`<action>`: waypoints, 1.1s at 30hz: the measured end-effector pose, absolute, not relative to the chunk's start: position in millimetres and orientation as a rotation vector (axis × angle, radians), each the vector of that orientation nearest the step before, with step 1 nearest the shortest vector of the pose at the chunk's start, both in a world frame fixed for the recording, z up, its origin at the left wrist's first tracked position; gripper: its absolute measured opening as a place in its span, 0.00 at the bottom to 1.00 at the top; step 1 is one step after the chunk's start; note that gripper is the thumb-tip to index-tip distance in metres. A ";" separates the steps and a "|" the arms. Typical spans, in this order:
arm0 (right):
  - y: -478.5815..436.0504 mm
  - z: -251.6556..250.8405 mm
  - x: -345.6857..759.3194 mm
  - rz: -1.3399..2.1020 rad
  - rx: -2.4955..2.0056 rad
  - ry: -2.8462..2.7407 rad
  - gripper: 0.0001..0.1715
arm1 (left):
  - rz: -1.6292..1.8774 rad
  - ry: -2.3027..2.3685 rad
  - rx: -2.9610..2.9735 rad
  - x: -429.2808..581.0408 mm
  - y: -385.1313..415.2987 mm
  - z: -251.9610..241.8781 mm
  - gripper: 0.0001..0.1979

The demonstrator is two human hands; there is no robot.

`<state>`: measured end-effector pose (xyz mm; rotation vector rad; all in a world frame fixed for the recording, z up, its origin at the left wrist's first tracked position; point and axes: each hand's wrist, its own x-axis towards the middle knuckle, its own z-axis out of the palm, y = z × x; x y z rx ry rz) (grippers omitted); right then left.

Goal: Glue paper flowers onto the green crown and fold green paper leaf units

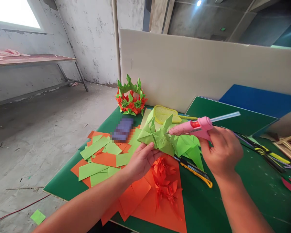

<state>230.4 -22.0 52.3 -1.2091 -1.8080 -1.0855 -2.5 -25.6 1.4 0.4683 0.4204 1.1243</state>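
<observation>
I see my left hand [142, 160] pinching the green folded paper [157, 137], at its 1 o'clock. Right hand [221, 150] is clenched round the glue gun [194, 127], nozzle pointing 9 o'clock onto the paper.

Cracked white walls [94, 38], grey concrete floor [38, 129]

I get strong daylight from a blown-out window [14, 13] far to the left of the desk [257, 184], and a flaring ceiling lamp [199, 3] above it. The desk itself is bright and sharp, with soft shadows. A pixelated patch [123, 129] blurs its far-left part. Straight lines bow beyond its edges.
</observation>
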 end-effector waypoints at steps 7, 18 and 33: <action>-27.5 47.1 232.7 -1.039 -1.227 -1.780 0.15 | 1.147 0.485 0.433 -4.8 -24.3 4.6 0.04; -45.2 22.2 230.9 -0.884 -1.309 -1.807 0.14 | 1.133 0.474 0.447 -2.7 -24.7 2.6 0.03; -47.5 20.2 236.0 -0.810 -1.336 -1.622 0.12 | 1.150 0.461 0.457 -2.8 -24.9 5.1 0.04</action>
